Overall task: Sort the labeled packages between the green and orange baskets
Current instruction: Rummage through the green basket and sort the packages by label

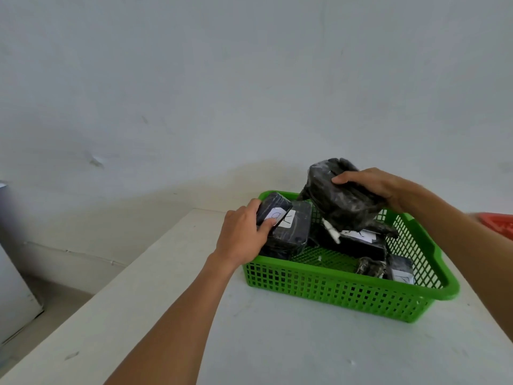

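Observation:
A green mesh basket [341, 290] stands on the white table, holding several black-wrapped packages with white labels. My left hand [241, 234] grips a small black package [273, 208] with a white label at the basket's left rim. My right hand [377, 187] holds a bigger, crumpled black package [341, 198] lifted above the basket's back half. Under it lies a flat package [358, 240] with a white label. Another labeled package [401, 270] rests in the basket's front right corner. Only a corner of the orange basket [499, 223] shows at the right edge.
The white table [277, 343] runs from the front to the pale wall behind the basket, and its left edge drops to the floor. A white cabinet-like object [14, 287] stands on the floor at the far left.

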### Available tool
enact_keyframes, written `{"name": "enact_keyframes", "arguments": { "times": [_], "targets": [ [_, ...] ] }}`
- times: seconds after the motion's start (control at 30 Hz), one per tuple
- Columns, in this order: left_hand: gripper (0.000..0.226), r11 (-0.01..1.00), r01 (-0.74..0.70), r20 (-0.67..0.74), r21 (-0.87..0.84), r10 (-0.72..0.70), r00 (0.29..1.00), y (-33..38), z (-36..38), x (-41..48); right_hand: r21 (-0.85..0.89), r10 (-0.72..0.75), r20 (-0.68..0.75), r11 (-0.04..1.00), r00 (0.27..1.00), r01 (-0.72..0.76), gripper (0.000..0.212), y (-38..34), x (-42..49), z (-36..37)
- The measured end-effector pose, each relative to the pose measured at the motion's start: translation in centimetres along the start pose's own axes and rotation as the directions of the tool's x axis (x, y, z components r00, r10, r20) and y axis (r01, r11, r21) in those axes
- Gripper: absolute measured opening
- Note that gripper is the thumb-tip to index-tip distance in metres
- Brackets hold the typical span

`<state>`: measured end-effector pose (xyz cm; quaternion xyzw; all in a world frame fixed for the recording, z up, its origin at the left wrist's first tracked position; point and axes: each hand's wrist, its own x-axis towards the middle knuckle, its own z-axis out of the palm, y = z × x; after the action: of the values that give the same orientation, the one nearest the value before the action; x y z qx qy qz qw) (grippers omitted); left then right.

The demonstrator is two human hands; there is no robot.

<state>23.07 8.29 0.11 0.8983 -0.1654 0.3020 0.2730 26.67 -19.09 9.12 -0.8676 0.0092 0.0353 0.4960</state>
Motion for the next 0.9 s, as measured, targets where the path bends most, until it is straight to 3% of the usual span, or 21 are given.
{"name": "enact_keyframes", "arguments": {
  "times": [0.07,0.17,0.33,0.43,0.63,0.73,0.8,0.9],
  "targets": [
    [0.031,0.999,-0.011,-0.004,-0.043,0.011,1.0,0.1,0.0,-0.1,-0.14,-0.01,-0.005,0.99,1.0,0.009,0.053,0.4,0.0,1.2],
    [0.039,0.997,0.009,-0.005,-0.08,-0.009,1.0,0.1,0.0,-0.3,-0.311,0.106,0.144,0.949,0.984,-0.057,0.055,0.8,-0.4,3.3],
    [0.042,0.997,0.035,0.027,-0.075,-0.034,0.999,-0.1,0.1,-0.2,-0.402,0.297,0.238,0.897,0.925,-0.184,0.059,1.3,-1.2,3.2],
    [0.038,0.998,0.028,0.046,-0.056,-0.026,0.999,-0.2,0.2,-0.1,-0.446,0.352,0.213,0.865,0.911,-0.23,0.061,1.5,-2.1,1.8],
    [0.036,1.0,0.004,0.04,-0.011,-0.004,0.999,0.1,0.1,0.0,-0.45,0.2,0.042,0.879,0.979,-0.16,0.059,1.3,-3.5,-0.7],
    [0.035,0.998,-0.054,-0.015,0.045,0.055,0.998,0.3,-0.1,-0.2,-0.523,-0.067,-0.066,0.852,0.996,0.022,0.05,1.4,-4.6,-0.8],
    [0.037,0.988,-0.087,-0.04,0.126,0.093,0.995,0.5,-0.3,-0.2,-0.63,-0.252,-0.046,0.758,0.967,0.167,0.043,1.5,-5.6,-0.2],
    [0.036,0.977,-0.132,-0.076,0.167,0.146,0.986,1.4,-0.8,0.2,-0.676,-0.319,0.071,0.681,0.945,0.281,0.033,1.6,-7.2,0.9]
  ]
}}
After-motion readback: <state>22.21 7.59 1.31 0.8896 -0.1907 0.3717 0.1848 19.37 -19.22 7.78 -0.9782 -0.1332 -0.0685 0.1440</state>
